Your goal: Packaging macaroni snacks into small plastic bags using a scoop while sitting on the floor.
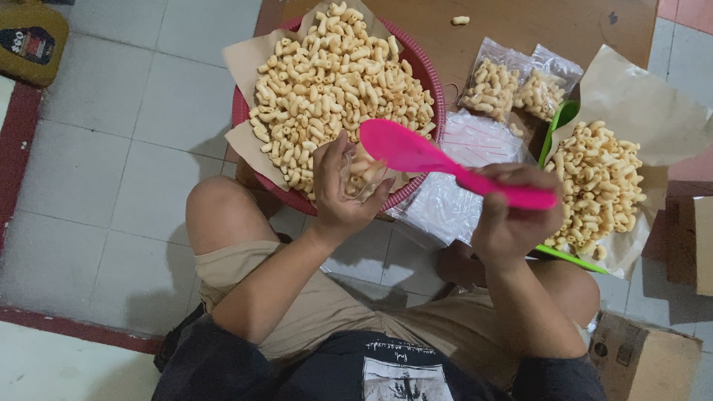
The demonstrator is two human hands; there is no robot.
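A: Left hand (pixel 343 194) holds a small clear bag (pixel 362 176), fingers (pixel 330 160) curled round it, mouth turned up and to the right. It sits over the near rim of the red basket (pixel 434 89).

B: And the pink scoop (pixel 445 165)?

A: Right hand (pixel 512 215) is closed on its handle, fist tight. Long axis runs right to left, slightly upward; the blade ends just above and right of the bag's mouth, nearly touching (cannot tell whether it carries any snacks).

B: So the bag lies left of the blade tip?

A: Left and a little below. The left hand is the nearer one to the snacks (pixel 334 82) heaped in the basket; the right sits nearer the second heap (pixel 598 182) on brown paper, with filled bags (pixel 516 89) beyond on the table (pixel 535 26).
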